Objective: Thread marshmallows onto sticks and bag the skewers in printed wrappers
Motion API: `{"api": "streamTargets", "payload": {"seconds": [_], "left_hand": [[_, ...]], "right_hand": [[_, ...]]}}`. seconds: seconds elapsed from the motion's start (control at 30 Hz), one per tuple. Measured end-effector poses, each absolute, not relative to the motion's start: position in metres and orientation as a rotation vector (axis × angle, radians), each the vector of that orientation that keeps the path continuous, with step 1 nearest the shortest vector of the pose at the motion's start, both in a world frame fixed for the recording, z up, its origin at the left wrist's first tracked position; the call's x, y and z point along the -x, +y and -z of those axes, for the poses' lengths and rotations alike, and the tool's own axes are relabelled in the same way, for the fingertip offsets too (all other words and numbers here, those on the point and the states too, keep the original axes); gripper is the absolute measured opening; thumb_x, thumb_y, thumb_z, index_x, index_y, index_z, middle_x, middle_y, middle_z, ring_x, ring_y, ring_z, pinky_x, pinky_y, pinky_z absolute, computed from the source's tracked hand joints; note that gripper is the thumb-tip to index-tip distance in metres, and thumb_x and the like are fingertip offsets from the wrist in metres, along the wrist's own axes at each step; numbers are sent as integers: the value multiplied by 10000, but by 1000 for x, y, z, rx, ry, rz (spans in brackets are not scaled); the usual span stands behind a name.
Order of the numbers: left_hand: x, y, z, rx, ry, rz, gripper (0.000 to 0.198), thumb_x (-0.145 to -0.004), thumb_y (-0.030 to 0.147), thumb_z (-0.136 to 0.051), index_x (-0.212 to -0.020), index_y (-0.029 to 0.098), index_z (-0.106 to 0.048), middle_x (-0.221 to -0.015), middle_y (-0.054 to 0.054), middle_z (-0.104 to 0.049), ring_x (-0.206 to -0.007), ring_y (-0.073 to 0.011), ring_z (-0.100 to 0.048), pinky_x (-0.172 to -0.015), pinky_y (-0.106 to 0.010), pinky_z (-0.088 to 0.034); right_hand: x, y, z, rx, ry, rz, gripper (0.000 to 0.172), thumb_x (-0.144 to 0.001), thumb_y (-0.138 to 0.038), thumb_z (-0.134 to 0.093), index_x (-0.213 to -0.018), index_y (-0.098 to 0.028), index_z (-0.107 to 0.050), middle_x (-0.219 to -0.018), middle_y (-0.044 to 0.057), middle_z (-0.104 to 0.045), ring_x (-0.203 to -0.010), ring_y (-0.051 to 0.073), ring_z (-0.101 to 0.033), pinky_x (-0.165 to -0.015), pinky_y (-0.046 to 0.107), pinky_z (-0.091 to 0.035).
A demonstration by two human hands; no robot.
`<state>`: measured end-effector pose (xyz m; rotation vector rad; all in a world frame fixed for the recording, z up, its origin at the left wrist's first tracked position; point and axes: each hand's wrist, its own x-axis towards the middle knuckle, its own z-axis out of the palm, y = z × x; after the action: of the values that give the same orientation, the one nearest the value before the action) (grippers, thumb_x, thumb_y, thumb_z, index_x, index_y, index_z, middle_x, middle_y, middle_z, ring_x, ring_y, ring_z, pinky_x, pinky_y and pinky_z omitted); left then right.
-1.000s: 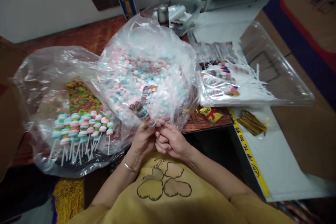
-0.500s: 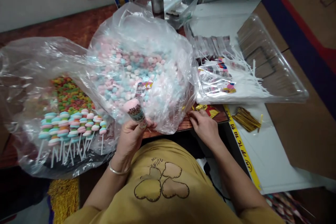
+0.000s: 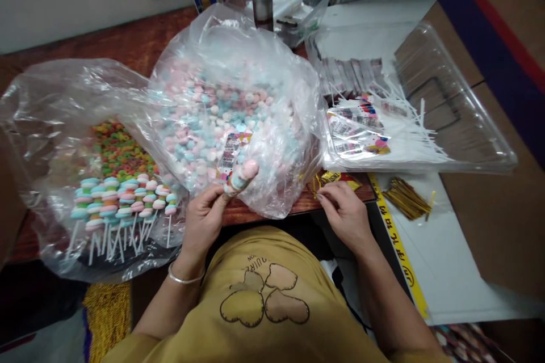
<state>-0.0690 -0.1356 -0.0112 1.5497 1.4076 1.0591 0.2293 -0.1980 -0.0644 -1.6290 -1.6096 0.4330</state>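
Observation:
In my closed left hand (image 3: 203, 218) is a marshmallow candy stick (image 3: 242, 177) in a clear printed wrapper, tilted with its pink end up to the right. The printed part of the wrapper (image 3: 230, 153) stands out above my fingers. My right hand (image 3: 347, 212) is at the table's front edge, thumb and forefinger pinched on a thin gold twist tie (image 3: 315, 186). Just behind those fingers lies a red and yellow packet (image 3: 334, 178). Beyond my left hand, a big clear bag (image 3: 293, 85) holds loose pink, blue and white marshmallows (image 3: 213, 105).
At left, finished-looking marshmallow sticks (image 3: 123, 201) lie on a plastic bag beside colourful ring candies (image 3: 123, 144). A clear tray (image 3: 477, 164) holds white sticks and printed wrappers (image 3: 360, 125). Gold twist ties (image 3: 406, 198) lie near yellow tape (image 3: 395, 238). A cardboard box (image 3: 498, 210) stands right.
The candy stick in my left hand has turned from leaning left to leaning right. My right hand has shifted slightly right, with the gold twist tie now showing upright at its fingertips.

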Motion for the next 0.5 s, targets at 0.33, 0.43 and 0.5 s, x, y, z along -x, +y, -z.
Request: {"api": "streamTargets", "payload": {"seconds": [0.33,0.43,0.5], "left_hand": [[65,-131,5,-1993,1511,-1129,145,-944,195,-608,-877,203,-736,-866,-40,-693,-825,-174,-630,-773,-291,-496],[72,-131,5,-1980,1548,-1144,143,-937,190,-616,-874,205,-743,-817,-31,-691,-784,-168,-625,-733,-274,-494],[75,-131,5,-1978,1557,-1162,129,-930,190,-629,-888,210,-749,-815,-29,-701,-772,-167,-633,-727,-270,-500]], "right_hand": [[-194,-174,68,1557,-1676,-221,178,-1017,-272,-523,-969,-221,-686,-974,92,-747,-912,218,-706,-829,340,-547],[-187,-165,68,1555,-1640,-172,200,-1028,-288,-513,-986,-223,-698,-924,90,-750,-870,218,-710,-803,337,-550],[-183,-160,58,1529,-1552,-171,177,-1020,-307,-542,-979,-230,-696,-910,84,-748,-863,223,-706,-806,349,-553]]}}
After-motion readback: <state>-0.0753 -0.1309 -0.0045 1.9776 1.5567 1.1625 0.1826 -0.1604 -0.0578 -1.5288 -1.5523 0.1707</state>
